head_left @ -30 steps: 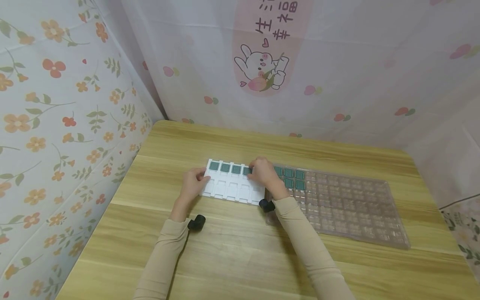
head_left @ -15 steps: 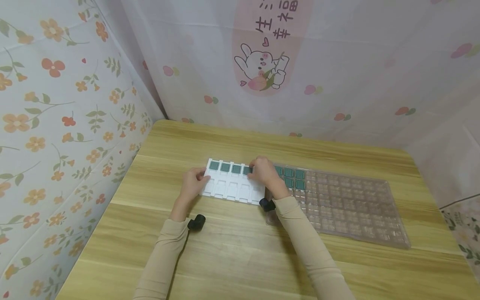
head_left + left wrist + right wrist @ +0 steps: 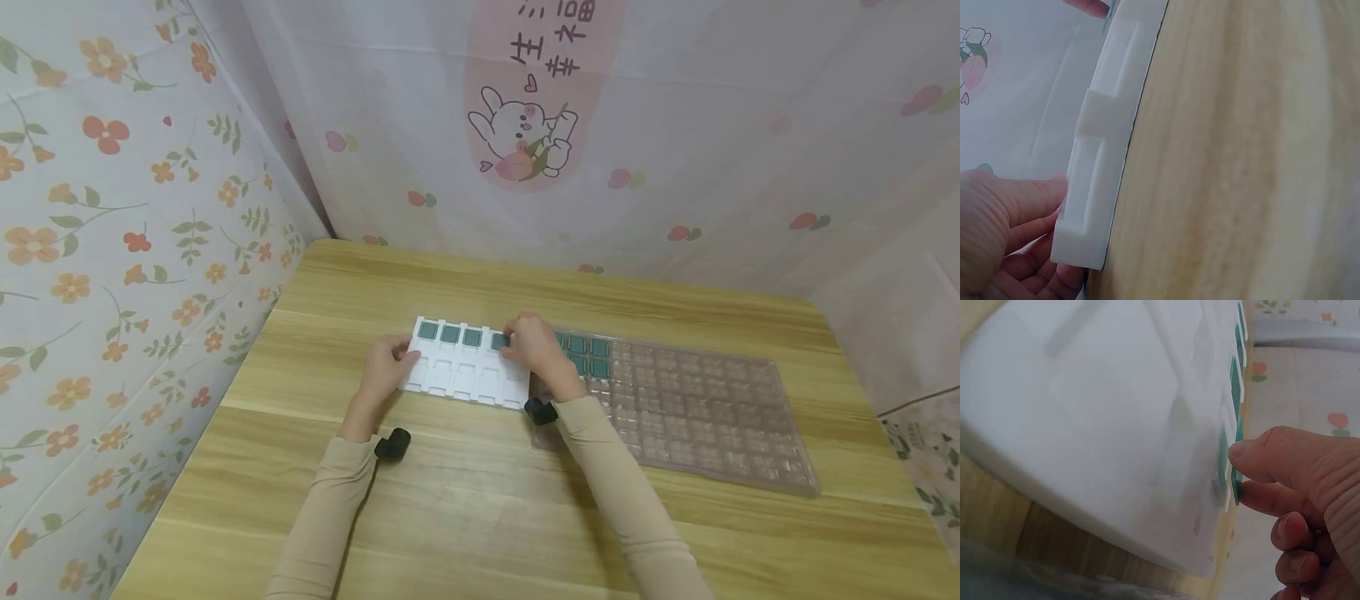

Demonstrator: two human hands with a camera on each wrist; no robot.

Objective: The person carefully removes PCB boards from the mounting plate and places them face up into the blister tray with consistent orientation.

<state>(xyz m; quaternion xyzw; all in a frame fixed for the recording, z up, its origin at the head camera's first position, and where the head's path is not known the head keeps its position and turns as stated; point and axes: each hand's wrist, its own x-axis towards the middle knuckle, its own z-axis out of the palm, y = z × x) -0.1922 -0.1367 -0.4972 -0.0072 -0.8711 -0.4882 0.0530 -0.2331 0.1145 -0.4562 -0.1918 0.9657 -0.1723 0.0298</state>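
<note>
A white slotted tray [image 3: 465,379] lies on the table, with green square chips [image 3: 450,334] in slots of its far row and none visible in the near row. The left hand [image 3: 385,367] grips the tray's left end; in the left wrist view, the thumb rests against the white edge and the other fingers are partly hidden. Over the tray's far right part, the right hand [image 3: 534,343] pinches a green chip [image 3: 1237,490] between thumb and forefinger. The right wrist view shows that chip slightly above the tray's surface, its lower side partly covered.
A clear plastic tray [image 3: 697,417] of many pockets lies to the right, abutting or near the white tray. Several green chips [image 3: 600,367] sit in its far left pockets. Black wrist cameras [image 3: 393,445] are worn on both sleeves. A printed curtain [image 3: 420,125] hangs behind the table.
The right hand has shifted slightly to the right, and the pinched chip has moved right with it. The left hand and both trays have stayed in place.
</note>
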